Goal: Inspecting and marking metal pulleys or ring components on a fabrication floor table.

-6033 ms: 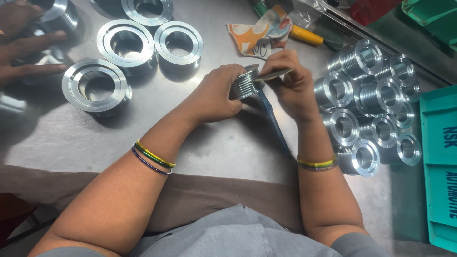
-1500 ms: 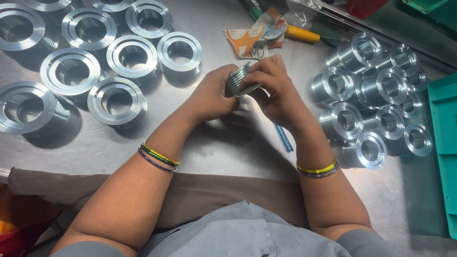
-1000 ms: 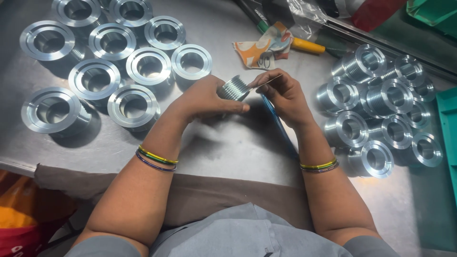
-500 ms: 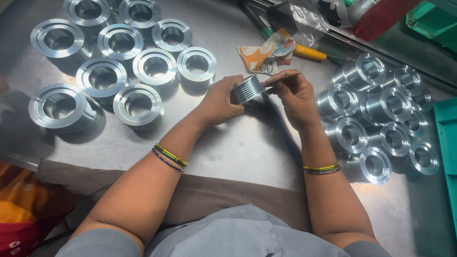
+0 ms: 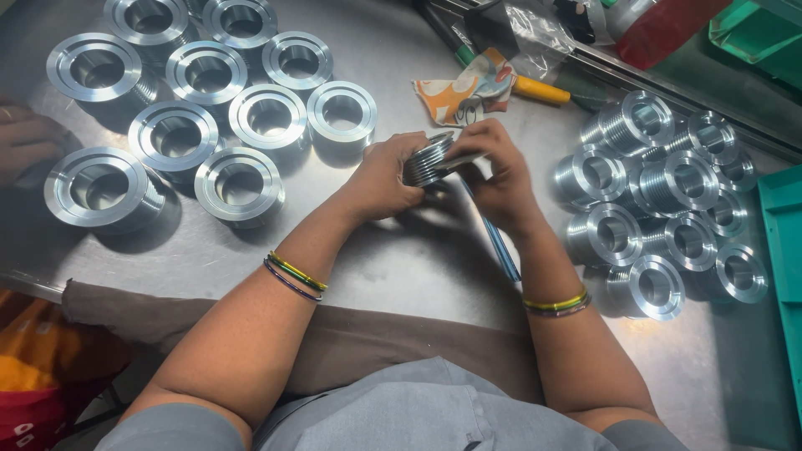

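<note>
Near the upper centre of the frame, one grooved metal pulley (image 5: 428, 159) is held above the steel table (image 5: 401, 267), just clear of its surface. The left hand (image 5: 383, 177) is closed around the pulley's left side, thumb and fingers wrapped over the ribbed rim. The right hand (image 5: 494, 171) is curled shut on a thin flat tool (image 5: 464, 159), whose tip is laid against the pulley's face; what kind of tool it is cannot be told. A blue strip (image 5: 498, 242) is seen running down the table under the right wrist. At upper left, flanged rings (image 5: 239, 182) are set out face up in tidy rows, nine in view. At right, a looser cluster of grooved pulleys (image 5: 668, 209) is lying on its sides, some touching. Which group has been handled and which is waiting cannot be read from the layout alone; judged by the part in hand matching the right-hand cluster, that pile is likely being worked through one piece at a time. A patterned cloth (image 5: 461, 90) and a yellow-handled tool (image 5: 539, 88) are lying just beyond the hands. Another person's hand (image 5: 27, 144) is resting at the left edge.
</note>
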